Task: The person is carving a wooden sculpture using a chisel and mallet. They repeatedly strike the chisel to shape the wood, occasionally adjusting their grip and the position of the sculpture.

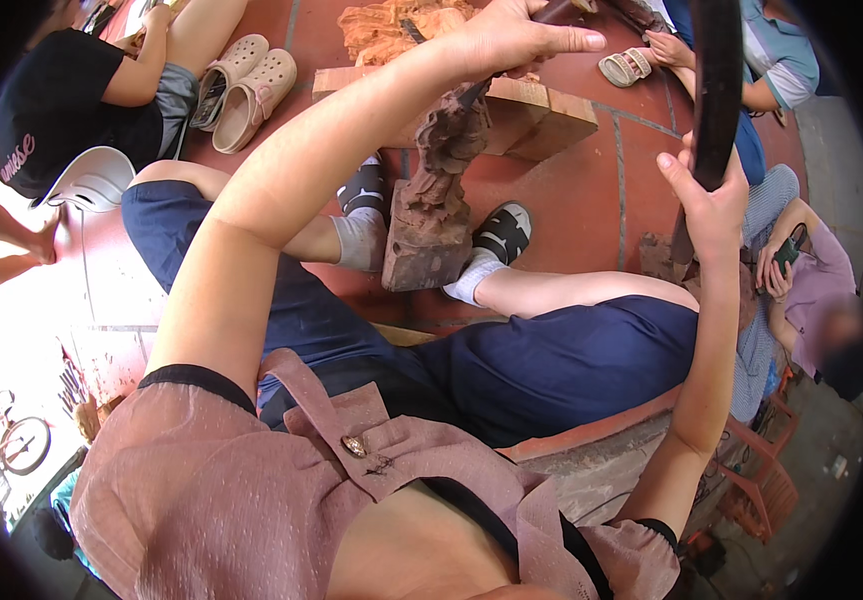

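My left hand is closed round the dark handle of a chisel at the top of the view. Its narrow dark end points down to the top of a brown wood carving, which stands on a square block base between my feet. On the right, my raised right hand grips a long dark club, its thumb pointing up along it. The club's upper end runs out of the picture, and its lower end tapers below my hand. My right hand is well apart from the carving.
Behind the carving lie a thick wooden beam and an orange carved piece of wood. Beige clogs sit on the red tiled floor. Other people sit close by at left, upper right and right. A red plastic chair stands lower right.
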The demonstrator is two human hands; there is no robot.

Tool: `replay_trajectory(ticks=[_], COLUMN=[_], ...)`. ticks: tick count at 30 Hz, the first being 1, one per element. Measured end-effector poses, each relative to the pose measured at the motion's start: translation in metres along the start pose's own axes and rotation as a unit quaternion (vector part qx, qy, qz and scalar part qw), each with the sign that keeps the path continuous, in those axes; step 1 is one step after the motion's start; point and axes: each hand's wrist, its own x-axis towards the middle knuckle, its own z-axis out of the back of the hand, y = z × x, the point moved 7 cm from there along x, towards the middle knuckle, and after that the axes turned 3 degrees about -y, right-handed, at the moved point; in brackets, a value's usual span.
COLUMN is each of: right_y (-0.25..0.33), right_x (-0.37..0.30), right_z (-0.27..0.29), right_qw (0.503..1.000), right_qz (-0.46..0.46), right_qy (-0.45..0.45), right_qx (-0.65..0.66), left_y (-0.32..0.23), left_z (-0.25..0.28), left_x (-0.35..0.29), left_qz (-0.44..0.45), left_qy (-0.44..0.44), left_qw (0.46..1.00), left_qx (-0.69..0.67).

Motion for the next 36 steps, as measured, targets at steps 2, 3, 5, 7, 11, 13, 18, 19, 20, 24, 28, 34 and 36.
replay_trajectory(ticks=[2, 3, 5, 7, 11, 13, 18, 19, 20, 24, 28, 34, 36], right_y=[-0.003, -0.001, -0.001, -0.002, -0.002, -0.003, -0.002, 0.003, 0.019, 0.018, 0.029, 0.026, 0.026], right_x=[0.001, 0.002, 0.005, 0.007, 0.008, 0.011, 0.012, 0.012, 0.008, 0.004, -0.002, -0.005, -0.005], right_z=[-0.002, -0.003, -0.005, -0.008, -0.014, -0.018, -0.006, -0.003, -0.006, -0.002, -0.01, 0.0, 0.001], right_qw=[0.996, 0.993, 0.988, 0.985, 0.981, 0.979, 0.999, 0.988, 0.976, 0.979, 0.956, 0.977, 0.982], right_qz=[-0.04, -0.048, -0.061, -0.07, -0.094, -0.098, -0.013, 0.023, 0.056, 0.035, 0.072, 0.063, 0.058], right_qy=[0.01, 0.013, 0.019, 0.026, 0.032, 0.038, 0.01, 0.008, 0.022, 0.003, 0.003, -0.013, -0.012], right_qx=[0.085, 0.109, 0.14, 0.154, 0.166, 0.174, -0.049, -0.152, -0.207, -0.202, -0.284, -0.201, -0.179], left_y=[0.006, 0.009, 0.013, 0.016, 0.009, 0.012, 0.003, 0.002, 0.001, -0.001, 0.001, -0.017, -0.032], left_z=[0.004, 0.006, 0.005, 0.005, -0.009, -0.01, -0.005, -0.006, -0.007, -0.008, -0.004, 0.018, 0.027], left_x=[0.009, 0.013, 0.018, 0.021, 0.013, 0.012, -0.001, -0.005, -0.007, -0.009, -0.017, -0.025, -0.022], left_qz=[0.029, 0.044, 0.052, 0.057, 0.026, 0.014, -0.003, -0.012, -0.021, -0.036, 0.002, -0.009, -0.103], left_qy=[0.002, 0.003, 0.033, 0.041, 0.024, 0.019, 0.002, 0.014, 0.026, 0.025, 0.048, 0.028, -0.01], left_qw=[1.0, 0.999, 0.998, 0.997, 0.998, 0.997, 0.999, 0.999, 0.999, 0.999, 0.999, 0.997, 0.995], left_qx=[-0.003, -0.004, -0.026, -0.028, 0.058, 0.078, 0.033, 0.028, 0.023, 0.011, -0.018, -0.077, 0.005])
